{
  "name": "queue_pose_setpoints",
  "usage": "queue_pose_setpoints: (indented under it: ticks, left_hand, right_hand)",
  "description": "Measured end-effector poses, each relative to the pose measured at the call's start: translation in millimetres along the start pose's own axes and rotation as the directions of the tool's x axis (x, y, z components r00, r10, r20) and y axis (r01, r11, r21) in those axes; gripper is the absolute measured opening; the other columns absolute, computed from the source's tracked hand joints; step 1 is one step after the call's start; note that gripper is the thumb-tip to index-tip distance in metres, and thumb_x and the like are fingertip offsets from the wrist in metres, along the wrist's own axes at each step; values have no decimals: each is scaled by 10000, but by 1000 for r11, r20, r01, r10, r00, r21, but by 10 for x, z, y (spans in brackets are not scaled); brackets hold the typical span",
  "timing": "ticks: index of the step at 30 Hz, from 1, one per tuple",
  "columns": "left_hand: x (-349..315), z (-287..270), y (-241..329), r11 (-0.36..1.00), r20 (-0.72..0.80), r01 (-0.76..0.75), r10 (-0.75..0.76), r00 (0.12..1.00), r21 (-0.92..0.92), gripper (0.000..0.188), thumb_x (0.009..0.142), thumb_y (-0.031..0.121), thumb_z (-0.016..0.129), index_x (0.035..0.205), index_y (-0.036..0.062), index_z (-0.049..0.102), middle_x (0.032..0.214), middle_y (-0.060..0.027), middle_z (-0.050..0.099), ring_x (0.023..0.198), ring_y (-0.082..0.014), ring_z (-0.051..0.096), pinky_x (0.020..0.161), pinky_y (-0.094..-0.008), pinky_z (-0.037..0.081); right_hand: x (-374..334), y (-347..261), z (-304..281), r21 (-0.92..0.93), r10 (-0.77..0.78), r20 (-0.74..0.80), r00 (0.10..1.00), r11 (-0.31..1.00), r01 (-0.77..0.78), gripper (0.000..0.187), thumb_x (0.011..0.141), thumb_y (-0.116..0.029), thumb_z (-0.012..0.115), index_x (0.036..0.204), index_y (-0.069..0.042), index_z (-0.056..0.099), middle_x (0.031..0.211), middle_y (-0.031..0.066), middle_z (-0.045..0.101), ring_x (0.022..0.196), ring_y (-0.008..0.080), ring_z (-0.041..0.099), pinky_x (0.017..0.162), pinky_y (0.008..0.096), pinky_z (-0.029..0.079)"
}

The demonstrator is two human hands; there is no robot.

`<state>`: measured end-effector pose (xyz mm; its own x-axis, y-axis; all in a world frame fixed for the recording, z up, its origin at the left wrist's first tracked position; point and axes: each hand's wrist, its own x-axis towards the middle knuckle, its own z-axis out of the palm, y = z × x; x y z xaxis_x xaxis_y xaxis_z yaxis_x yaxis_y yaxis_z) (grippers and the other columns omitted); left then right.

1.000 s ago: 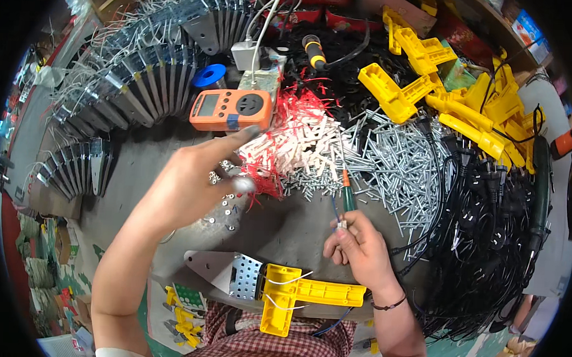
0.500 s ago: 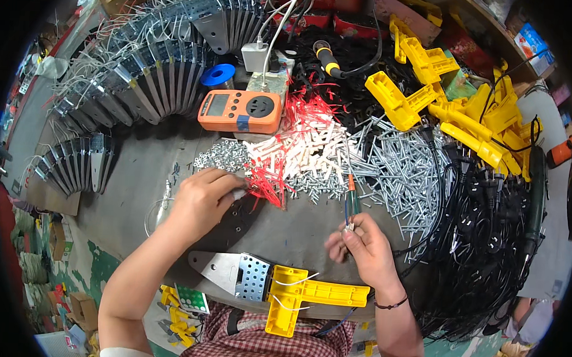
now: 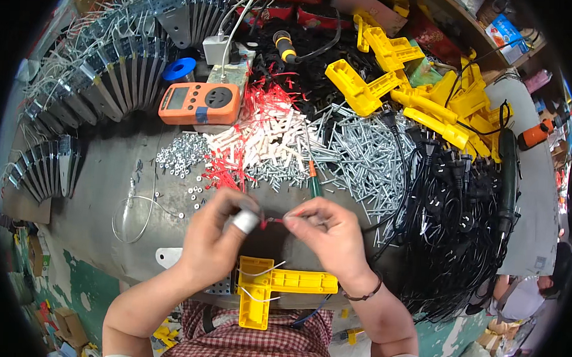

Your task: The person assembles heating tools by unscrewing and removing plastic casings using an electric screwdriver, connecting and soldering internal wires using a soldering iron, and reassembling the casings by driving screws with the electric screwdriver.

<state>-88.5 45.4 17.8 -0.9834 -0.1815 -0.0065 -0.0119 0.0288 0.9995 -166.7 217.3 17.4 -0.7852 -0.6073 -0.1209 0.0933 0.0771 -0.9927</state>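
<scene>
Over the front of the bench my two hands are close together. My left hand point(image 3: 221, 236), with a white wrap point(image 3: 245, 221) on one finger, pinches a thin red strip point(image 3: 273, 220); its fingertips are blurred. My right hand point(image 3: 328, 235) closes finger and thumb at the strip's other end. Just beyond the right hand lies a screwdriver point(image 3: 315, 188) with a green and orange handle. Below the hands sits a yellow T-shaped plastic housing point(image 3: 303, 282) with two white wires, joined to a metal bracket point(image 3: 168, 257) partly hidden by my left forearm.
Piles of nuts point(image 3: 183, 153), red strips point(image 3: 223, 174), white sleeves point(image 3: 262, 143) and screws point(image 3: 368, 159) lie beyond my hands. An orange meter point(image 3: 200, 104) stands behind them. Metal brackets point(image 3: 106, 87) line the left; black cords point(image 3: 447, 247) and yellow housings point(image 3: 458, 109) fill the right.
My left hand has left the red pile and come over to my right hand, with a red strip now between them. The whole view has shifted, so the bench appears further left.
</scene>
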Motion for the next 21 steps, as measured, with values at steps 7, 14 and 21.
queue_pose_setpoints:
  ticks: [7,14,21]
  left_hand:
    - [-43,-28,49,977,139,-189,202,969,-101,580,755,82,686,1286,18,463,1134,-138,586,1044,-230,565,874,-348,458]
    - [-247,-43,-170,843,-82,-125,196,977,523,252,688,-53,646,933,7,637,849,-125,645,734,-282,625,679,-355,498]
    - [-247,-54,-161,817,39,-236,254,966,526,189,661,-36,632,845,-3,606,788,-109,606,713,-264,597,643,-327,469]
  right_hand:
    - [-71,-37,-20,-98,-134,-128,983,988,122,101,827,-70,680,901,-7,655,724,-17,640,649,12,531,562,184,419]
    - [-180,51,-123,-640,5,387,922,721,265,241,874,-282,565,923,-61,648,827,120,654,804,305,622,702,382,484]
    - [-182,3,-134,-437,107,276,955,899,25,165,830,-162,633,913,-19,643,766,129,637,672,244,629,613,308,470]
